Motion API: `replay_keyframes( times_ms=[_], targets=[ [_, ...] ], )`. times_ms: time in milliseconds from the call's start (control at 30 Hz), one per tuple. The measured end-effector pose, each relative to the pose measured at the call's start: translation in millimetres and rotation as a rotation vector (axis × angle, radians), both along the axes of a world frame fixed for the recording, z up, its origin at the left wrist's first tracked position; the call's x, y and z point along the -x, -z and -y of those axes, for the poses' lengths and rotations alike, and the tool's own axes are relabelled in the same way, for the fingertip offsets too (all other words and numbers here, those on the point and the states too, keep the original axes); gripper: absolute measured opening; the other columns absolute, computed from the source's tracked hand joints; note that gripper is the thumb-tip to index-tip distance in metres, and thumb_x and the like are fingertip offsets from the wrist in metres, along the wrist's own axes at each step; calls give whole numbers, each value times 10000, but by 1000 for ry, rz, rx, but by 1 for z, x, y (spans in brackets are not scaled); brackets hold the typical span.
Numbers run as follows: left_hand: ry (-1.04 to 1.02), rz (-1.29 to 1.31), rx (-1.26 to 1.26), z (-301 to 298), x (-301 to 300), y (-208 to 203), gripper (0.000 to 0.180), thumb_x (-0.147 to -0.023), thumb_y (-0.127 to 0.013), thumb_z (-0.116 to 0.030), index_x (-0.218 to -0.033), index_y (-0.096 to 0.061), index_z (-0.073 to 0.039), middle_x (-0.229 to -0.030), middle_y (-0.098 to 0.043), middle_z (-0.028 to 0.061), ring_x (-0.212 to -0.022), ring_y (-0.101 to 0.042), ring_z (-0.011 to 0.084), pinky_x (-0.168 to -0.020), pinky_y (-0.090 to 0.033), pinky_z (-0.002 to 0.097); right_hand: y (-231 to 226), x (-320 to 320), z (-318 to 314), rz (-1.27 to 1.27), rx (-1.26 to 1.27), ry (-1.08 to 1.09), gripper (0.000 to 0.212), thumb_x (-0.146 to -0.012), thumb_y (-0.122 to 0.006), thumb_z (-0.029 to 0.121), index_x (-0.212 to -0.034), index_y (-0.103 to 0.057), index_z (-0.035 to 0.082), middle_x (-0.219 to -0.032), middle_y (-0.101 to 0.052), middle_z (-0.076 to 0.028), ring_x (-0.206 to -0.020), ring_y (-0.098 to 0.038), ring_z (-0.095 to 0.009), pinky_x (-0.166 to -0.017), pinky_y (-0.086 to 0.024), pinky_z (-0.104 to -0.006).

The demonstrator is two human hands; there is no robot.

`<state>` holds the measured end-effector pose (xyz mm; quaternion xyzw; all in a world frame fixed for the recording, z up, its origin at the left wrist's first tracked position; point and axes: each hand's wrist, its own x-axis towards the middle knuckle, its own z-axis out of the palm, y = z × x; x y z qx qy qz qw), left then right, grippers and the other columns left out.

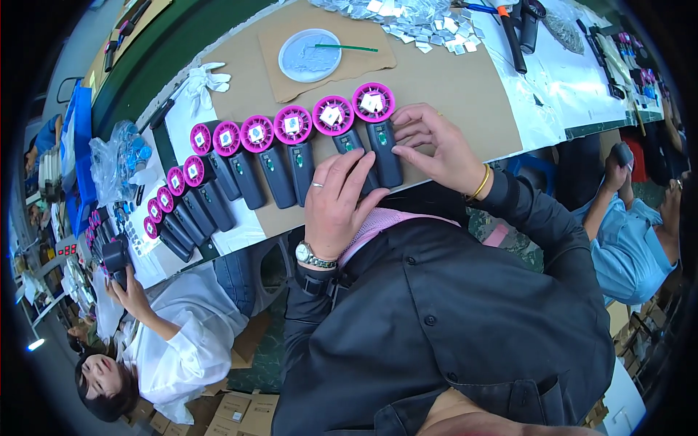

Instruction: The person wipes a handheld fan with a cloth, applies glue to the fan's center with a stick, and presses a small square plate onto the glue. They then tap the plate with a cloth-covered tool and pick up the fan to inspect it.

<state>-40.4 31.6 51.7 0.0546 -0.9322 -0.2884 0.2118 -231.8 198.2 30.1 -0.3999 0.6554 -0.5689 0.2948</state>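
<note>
A row of handheld fans with dark grey handles and magenta round heads lies along the table, white square pieces on their hubs. My left hand (337, 192) grips the handle of the second fan from the right (334, 115), its fingers on top and its thumb by the lower end. Partly hidden under that hand is the handle. Beside it lies the rightmost fan (384, 156), with two white pieces in its head. My right hand (432, 145) is at that fan's right side, fingers apart and bent, thumb and fingertips close against the handle and head.
Beyond the fans, a white round dish (305, 65) holding pale paste and a green stick (349, 48) rests on cardboard (276, 80). Many white squares (436, 33) lie at the back. A white glove (200, 86) lies left. Co-workers sit at left (178, 320) and right (629, 254).
</note>
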Motion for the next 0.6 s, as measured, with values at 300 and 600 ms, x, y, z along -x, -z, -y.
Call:
replay_keyframes(
  times_ms=[300,600],
  targets=[
    [26,16,91,6,-2,-5,546,-828,-878,-238,-1330,-732,-79,-1356,-679,110,-1213,-640,342,-994,-560,464,-2,3,5,98,-58,-7,514,-976,-756,-69,-1423,-513,9,-1360,-615,-98,-1144,-719,-176,-989,-610,-310],
    [44,-21,34,4,-7,-6,512,-862,-853,-232,-1326,-725,-56,-1358,-680,122,-1238,-636,352,-1003,-561,468,-3,6,2,-222,-54,97,472,-1004,-743,-37,-1421,-528,20,-1301,-643,-93,-1054,-705,-141,-839,-591,-271]
  ],
)
